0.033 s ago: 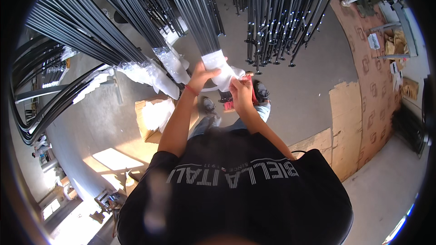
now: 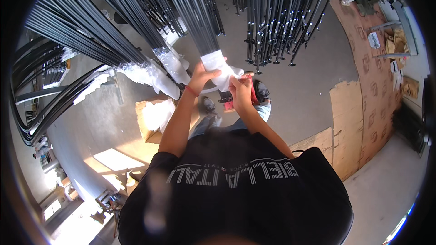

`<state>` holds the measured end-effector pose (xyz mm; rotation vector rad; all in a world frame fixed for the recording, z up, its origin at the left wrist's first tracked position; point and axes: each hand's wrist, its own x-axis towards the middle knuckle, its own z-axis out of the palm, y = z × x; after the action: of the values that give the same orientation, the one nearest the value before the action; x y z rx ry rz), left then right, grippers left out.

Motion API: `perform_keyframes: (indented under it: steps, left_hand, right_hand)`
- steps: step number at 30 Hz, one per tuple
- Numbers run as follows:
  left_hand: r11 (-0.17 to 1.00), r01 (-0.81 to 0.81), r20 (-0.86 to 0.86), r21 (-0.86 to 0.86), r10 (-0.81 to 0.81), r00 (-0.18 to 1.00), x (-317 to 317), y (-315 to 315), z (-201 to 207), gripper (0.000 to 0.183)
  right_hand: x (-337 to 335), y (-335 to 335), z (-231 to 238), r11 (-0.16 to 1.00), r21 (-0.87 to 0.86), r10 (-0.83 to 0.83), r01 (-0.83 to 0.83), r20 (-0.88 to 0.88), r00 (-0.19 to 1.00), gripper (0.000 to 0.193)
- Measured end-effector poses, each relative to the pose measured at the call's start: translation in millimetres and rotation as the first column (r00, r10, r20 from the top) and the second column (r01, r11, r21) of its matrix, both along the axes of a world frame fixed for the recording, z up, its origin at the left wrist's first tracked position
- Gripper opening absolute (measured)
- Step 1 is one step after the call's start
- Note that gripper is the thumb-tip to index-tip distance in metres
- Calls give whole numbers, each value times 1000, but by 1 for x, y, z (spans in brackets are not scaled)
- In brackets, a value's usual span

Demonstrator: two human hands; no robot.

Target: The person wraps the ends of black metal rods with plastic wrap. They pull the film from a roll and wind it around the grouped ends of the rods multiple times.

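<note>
A bundle of long black tubes [image 2: 193,11] comes down from the top of the view, its near end covered by a white wrapping sheet [image 2: 212,60]. My left hand [image 2: 200,78] is closed round the left side of this wrapped end, its thumb lying across the top of the sheet. On the near right, my right hand [image 2: 241,90] pinches the sheet's loose edge between thumb and fingers. Some of my fingers are hidden behind the wrapped end. Just below my hands shows something red [image 2: 229,106], partly covered; its kind I cannot make out.
More black tube bundles [image 2: 91,27] with wrapped ends lie to the left. Several thin black rods [image 2: 277,22] hang at the upper right. A cardboard box [image 2: 144,124] with white sheets stands left of my feet. Flattened cardboard [image 2: 347,122] covers floor at the right.
</note>
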<state>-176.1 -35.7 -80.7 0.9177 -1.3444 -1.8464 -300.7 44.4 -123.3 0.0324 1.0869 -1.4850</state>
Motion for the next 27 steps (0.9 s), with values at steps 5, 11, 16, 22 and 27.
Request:
perform_keyframes:
  steps: [5, 11, 16, 22, 27]
  left_hand:
    - [995, -99, 3, 23, 99, 995, 7, 2, -10, 48]
    - [992, -115, 16, 51, 115, 993, 7, 2, -7, 47]
    - [989, -123, 14, 86, 122, 992, 4, 3, -6, 45]
    - [987, -136, 5, 82, 137, 991, 2, 3, -7, 43]
    - [986, -149, 26, 69, 148, 989, 2, 3, -7, 40]
  right_hand:
    - [12, -14, 3, 990, 134, 78, -46, -243, 967, 38]
    - [13, -16, 8, 986, 165, 37, -2, -211, 977, 32]
    - [7, -18, 22, 976, 217, 62, -9, -239, 969, 30]
    - [10, -17, 15, 978, 207, 55, 12, -316, 947, 32]
    - [22, -5, -15, 996, 89, 56, -2, -621, 782, 39]
